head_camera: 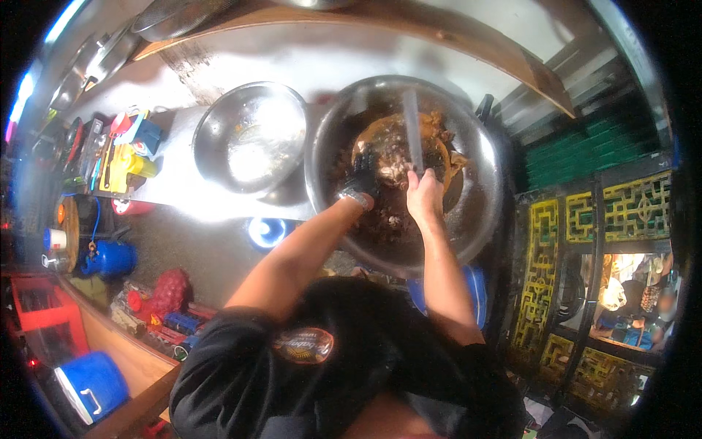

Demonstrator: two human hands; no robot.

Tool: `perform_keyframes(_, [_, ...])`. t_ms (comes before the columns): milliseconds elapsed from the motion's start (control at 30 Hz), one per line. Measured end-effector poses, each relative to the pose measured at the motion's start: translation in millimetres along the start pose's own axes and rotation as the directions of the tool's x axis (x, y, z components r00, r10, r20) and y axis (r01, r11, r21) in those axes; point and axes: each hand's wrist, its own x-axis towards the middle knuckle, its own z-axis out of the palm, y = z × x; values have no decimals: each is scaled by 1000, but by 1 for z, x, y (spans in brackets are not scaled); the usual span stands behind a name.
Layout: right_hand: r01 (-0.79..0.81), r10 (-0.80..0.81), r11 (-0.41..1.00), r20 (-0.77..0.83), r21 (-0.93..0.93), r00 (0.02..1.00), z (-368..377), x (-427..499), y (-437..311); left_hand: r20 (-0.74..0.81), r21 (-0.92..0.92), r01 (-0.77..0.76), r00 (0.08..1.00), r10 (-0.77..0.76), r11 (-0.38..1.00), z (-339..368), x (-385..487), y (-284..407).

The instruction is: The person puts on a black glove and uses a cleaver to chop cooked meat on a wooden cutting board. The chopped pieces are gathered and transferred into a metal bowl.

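Observation:
A wide metal basin (482,214) stands before me, with a round brown board (364,129) inside it. Dark and pale chopped pieces of food (392,173) lie on the board and in the basin. My right hand (425,195) grips the handle of a cleaver or broad knife (412,123), its blurred blade pointing away from me over the board. My left hand (362,178), in a dark glove, rests at the left part of the board against the food; its fingers are hard to make out, and whether it grips a piece does not show.
An empty-looking metal bowl (219,126) sits left on the metal counter (178,159). Farther left are a yellow cup (140,164) and utensils. A wooden shelf (384,24) runs above. On the floor are a blue gas cylinder (115,258) and a blue cooler (98,384).

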Motion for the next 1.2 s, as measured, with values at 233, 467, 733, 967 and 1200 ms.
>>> perform_keyframes(233, [-154,215,968,342,-198,915,4,-23,4,-16,-187,43,999,-46,981,-29,-16,9])
perform_keyframes(467, [-22,30,998,159,-55,987,-6,-17,4,57,4,91,994,-91,996,-27,-13,8])
perform_keyframes(733, [-16,14,1000,172,8,985,-1,-28,15,1,66,91,996,-91,994,-18,-22,5])
perform_keyframes(967, [-71,96,994,361,-82,928,-24,-17,9,1,32,122,993,-122,992,-7,-12,-2])
perform_keyframes(1200, [-14,35,997,271,-77,962,-28,-10,23,-40,170,116,993,-111,979,2,-15,-4])
